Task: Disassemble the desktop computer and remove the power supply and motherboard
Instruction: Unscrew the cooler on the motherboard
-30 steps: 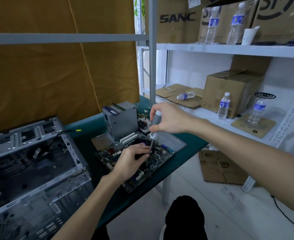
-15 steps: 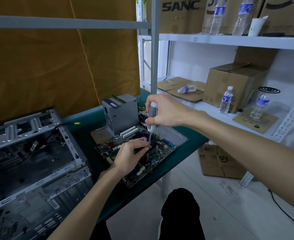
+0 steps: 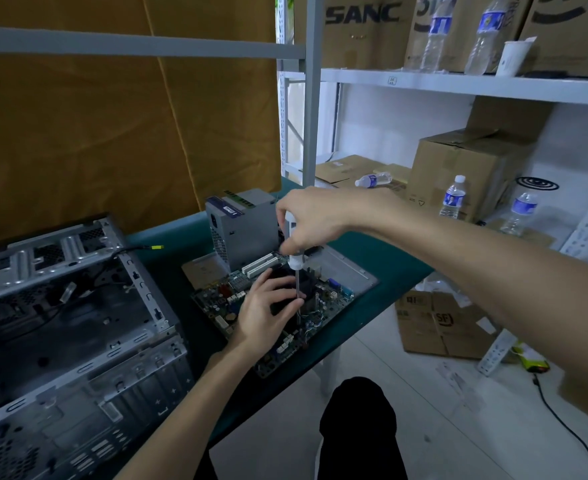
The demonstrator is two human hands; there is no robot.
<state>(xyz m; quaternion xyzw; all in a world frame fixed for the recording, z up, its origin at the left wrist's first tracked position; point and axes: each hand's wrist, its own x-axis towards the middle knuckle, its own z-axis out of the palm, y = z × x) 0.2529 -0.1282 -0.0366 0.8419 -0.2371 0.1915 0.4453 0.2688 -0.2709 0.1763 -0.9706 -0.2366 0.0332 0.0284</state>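
Looking down from the head view, the right hand [image 3: 315, 221] grips a screwdriver [image 3: 295, 261] by its white handle and holds it straight up. The tip goes down into the board [image 3: 275, 306], right by the dark fan block in the middle. The left hand [image 3: 268, 311] rests on that block with loosely bent fingers, and its fingertips touch the shaft to steady it; it holds nothing. A second ago the picture sat a bit lower, but the hands were in the same spots, so a screw is likely still turning. The board lies out on the table [image 3: 372, 299] near its front edge. The power box [image 3: 242, 228] stands behind it. The empty case [image 3: 70, 323] sits at the left end.
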